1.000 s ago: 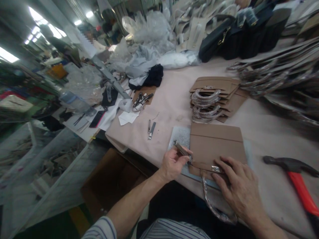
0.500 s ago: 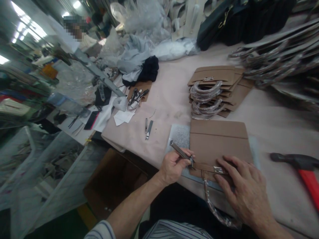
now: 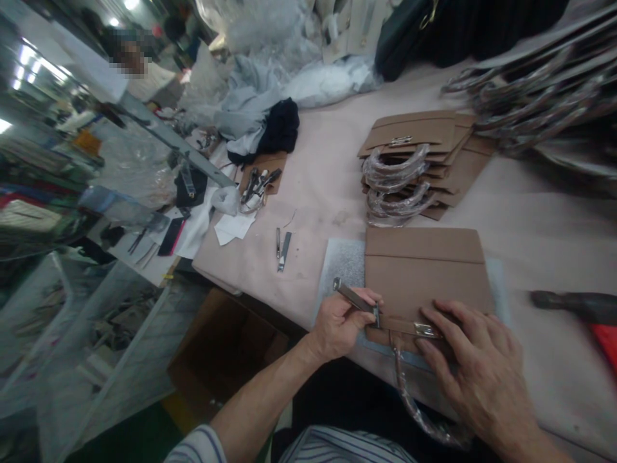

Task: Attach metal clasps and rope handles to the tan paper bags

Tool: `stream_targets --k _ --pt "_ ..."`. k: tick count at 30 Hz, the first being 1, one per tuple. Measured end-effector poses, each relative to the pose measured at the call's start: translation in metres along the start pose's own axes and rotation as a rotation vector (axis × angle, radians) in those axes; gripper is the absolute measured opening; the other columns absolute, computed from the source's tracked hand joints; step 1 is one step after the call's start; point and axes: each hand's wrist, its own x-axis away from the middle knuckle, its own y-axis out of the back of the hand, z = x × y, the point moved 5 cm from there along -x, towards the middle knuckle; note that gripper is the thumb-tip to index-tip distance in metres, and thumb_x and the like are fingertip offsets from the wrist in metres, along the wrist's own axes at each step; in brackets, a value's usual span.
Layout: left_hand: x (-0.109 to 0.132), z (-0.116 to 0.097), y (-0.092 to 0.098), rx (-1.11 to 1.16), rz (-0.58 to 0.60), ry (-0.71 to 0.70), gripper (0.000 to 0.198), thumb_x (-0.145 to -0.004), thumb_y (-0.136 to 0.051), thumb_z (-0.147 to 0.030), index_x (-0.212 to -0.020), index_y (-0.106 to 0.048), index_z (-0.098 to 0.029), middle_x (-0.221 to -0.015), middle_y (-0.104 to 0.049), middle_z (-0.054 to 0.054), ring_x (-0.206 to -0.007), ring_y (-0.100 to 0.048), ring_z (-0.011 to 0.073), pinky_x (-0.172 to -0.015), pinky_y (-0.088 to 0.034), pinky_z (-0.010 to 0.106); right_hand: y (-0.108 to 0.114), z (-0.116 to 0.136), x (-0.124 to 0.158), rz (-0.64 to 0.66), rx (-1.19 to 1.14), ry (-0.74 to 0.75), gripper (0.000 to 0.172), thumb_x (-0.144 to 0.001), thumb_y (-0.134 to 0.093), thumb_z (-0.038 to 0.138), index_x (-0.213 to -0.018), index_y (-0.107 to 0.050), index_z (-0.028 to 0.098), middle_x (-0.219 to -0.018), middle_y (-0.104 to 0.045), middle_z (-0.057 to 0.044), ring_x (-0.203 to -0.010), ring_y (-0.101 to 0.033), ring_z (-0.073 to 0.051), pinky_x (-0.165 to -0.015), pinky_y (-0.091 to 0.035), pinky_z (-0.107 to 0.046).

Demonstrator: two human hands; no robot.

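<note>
My left hand [image 3: 337,326] grips a dark metal bar-shaped punch [image 3: 354,297], tilted, its lower end at the left end of a narrow strap. That strap [image 3: 400,325] crosses the near edge of a flat brown leather bag piece [image 3: 424,270]. My right hand [image 3: 477,360] lies on the piece, fingers spread, beside a shiny metal clasp [image 3: 427,330] on the strap. A plastic-wrapped handle [image 3: 409,402] loops from the near edge toward my lap and passes under my right wrist. Beneath the leather is a pale speckled board [image 3: 337,267].
A hammer [image 3: 573,305] lies to the right. Beyond the bag piece sits a stack of similar brown pieces [image 3: 414,132] with wrapped handles. Two small metal tools [image 3: 284,251] lie at left. More wrapped handles [image 3: 540,103] are heaped at far right. An open cardboard box [image 3: 216,347] stands below the table edge.
The camera view has shifted slightly. My left hand and the punch have moved a little to the right along the strap's end; my right hand stays on the leather.
</note>
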Motion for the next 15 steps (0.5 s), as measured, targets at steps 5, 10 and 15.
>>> stream_targets --k 5,10,15 --pt "-0.0012 0.0015 -0.0016 0.042 0.008 0.005 0.020 -0.093 -0.070 -0.032 -0.100 -0.068 -0.014 -0.107 -0.075 0.013 -0.098 -0.074 0.0233 -0.090 -0.060 0.039 -0.0009 -0.0005 0.0014 0.004 -0.006 -0.011 0.037 -0.099 -0.043 0.041 -0.122 -0.062 0.019 -0.125 -0.061 -0.014 -0.112 -0.056 -0.035 -0.102 -0.040 -0.057" --pt "-0.0012 -0.0006 -0.0031 0.001 -0.016 -0.008 0.017 -0.094 -0.069 -0.030 -0.101 -0.067 -0.015 -0.106 -0.075 0.012 -0.098 -0.074 0.0225 -0.089 -0.061 0.037 -0.0014 -0.0007 0.0021 0.000 -0.003 -0.011 0.036 -0.100 -0.044 0.041 -0.122 -0.062 0.019 -0.126 -0.061 -0.015 -0.112 -0.056 -0.035 -0.102 -0.040 -0.058" --pt "-0.0013 -0.0029 -0.0054 -0.096 -0.001 -0.047 0.016 -0.095 -0.065 -0.031 -0.100 -0.065 -0.015 -0.104 -0.075 0.012 -0.099 -0.073 0.0225 -0.090 -0.060 0.037 -0.0034 -0.0033 0.0034 0.011 -0.027 -0.031 0.037 -0.100 -0.044 0.043 -0.121 -0.063 0.020 -0.125 -0.061 -0.013 -0.113 -0.056 -0.035 -0.104 -0.039 -0.058"
